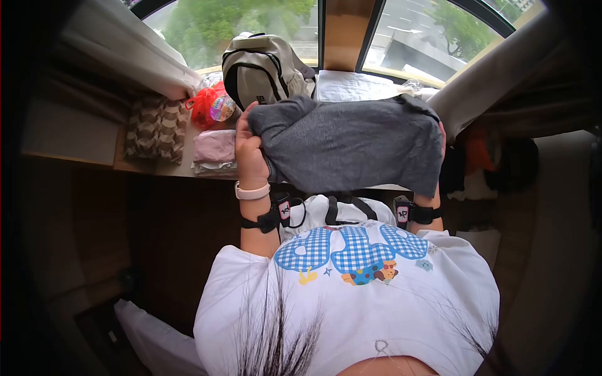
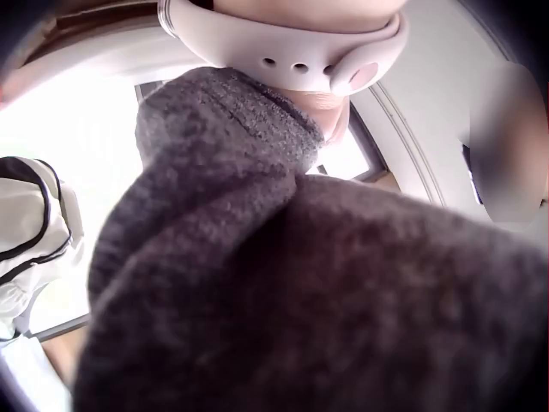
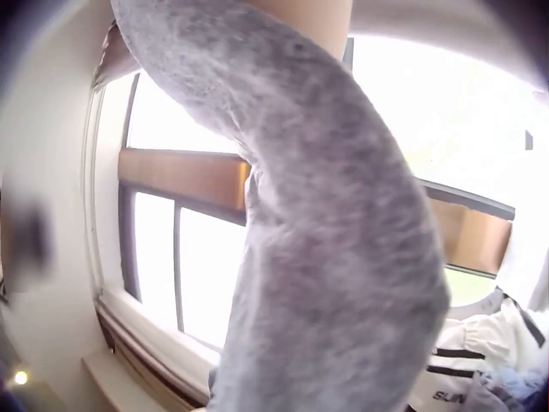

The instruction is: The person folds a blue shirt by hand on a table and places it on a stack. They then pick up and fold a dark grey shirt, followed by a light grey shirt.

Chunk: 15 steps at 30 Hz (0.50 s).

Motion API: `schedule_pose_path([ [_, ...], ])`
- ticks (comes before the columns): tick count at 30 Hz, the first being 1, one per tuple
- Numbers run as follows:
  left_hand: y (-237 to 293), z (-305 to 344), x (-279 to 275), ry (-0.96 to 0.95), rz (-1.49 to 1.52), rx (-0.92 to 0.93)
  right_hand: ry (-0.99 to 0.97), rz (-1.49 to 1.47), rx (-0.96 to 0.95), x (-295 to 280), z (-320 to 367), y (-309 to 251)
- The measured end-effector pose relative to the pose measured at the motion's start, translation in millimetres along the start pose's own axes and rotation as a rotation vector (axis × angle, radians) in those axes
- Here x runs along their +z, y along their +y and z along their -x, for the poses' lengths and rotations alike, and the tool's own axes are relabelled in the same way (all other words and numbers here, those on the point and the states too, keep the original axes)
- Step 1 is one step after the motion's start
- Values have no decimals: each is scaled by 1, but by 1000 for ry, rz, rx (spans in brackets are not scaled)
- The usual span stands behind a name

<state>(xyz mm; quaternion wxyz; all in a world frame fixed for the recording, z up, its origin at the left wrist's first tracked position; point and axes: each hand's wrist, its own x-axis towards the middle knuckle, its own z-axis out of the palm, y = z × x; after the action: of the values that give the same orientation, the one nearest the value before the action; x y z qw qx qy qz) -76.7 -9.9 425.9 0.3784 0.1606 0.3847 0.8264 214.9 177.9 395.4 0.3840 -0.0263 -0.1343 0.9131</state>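
A dark grey shirt (image 1: 357, 147) is held up in the air in front of the chest, spread sideways between both hands. My left hand (image 1: 249, 150) grips its left end, where a sleeve-like part folds over. At the opposite end my right hand (image 1: 443, 133) holds the cloth, mostly hidden behind it with only a sliver showing. Up close, the grey cloth (image 2: 214, 189) fills much of the left wrist view below a pale wristband (image 2: 292, 56). In the right wrist view the cloth (image 3: 334, 223) hangs in a long fold and hides the fingers.
Behind the shirt, a beige backpack (image 1: 266, 69) stands on the window ledge. A red bag (image 1: 204, 108), folded pink cloth (image 1: 215, 146) and a patterned cushion (image 1: 155, 131) lie to its left. White folded cloth (image 1: 354, 86) lies right of the backpack. Curtains (image 1: 501, 69) flank the window.
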Motion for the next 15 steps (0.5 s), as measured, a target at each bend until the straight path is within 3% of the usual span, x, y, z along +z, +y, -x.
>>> schedule_pose_path([
  [4,-7,-3,-21,133,-201,71,42,-4,-198,9,8,-8],
  [7,-28,-6,-24,216,-1109,53,156,51,-309,28,10,2],
  [9,-43,-2,-11,135,-1281,101,181,92,-309,36,11,10],
  [11,-42,6,30,-155,-986,-95,100,124,-184,40,14,18],
  [12,-37,14,55,-347,-760,-216,-64,164,-10,39,15,20],
  [13,-34,22,76,-528,-524,-333,-211,388,139,45,10,17],
  [15,-43,32,101,-739,-307,-436,-148,657,380,69,4,23],
])
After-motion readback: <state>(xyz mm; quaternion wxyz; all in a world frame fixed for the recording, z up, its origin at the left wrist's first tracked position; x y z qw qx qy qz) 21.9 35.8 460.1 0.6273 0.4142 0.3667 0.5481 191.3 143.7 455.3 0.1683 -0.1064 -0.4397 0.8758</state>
